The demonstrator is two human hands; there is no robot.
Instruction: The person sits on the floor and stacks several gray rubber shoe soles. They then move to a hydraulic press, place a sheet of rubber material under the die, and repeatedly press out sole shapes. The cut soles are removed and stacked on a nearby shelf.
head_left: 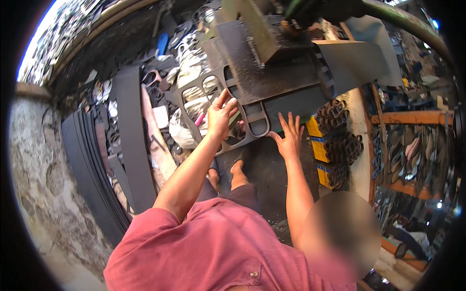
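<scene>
Just below and to the left of the press plate (286, 77), as the head view shows it, I locate the perforated sheet (246, 123): dark, flat, with large rounded openings divided by narrow bands.

Handling. I judge the sheet light for its spread, flexible rather than rigid, and likely to sag or twist at the bands. Its surface probably offers bare skin a fair amount of friction. It does not look brittle, though a thin band could tear under a hard pull. Preferred hold points are the two outer edges, hands spaced apart, so that the span stays flat; I advise against bearing the load on one band.

Grip status. I find the left hand (222, 116) below and left of the press plate, fingers close together and directed toward it. I cannot tell whether they pinch a band or merely rest there. I find the right hand (290, 138) below the press plate, fingers spread and grasping nothing.

Relative position. The sheet extends beneath the left hand and to both sides of it. Its rounded corner nearest the right hand lies just beside that thumb; I cannot confirm contact.
</scene>
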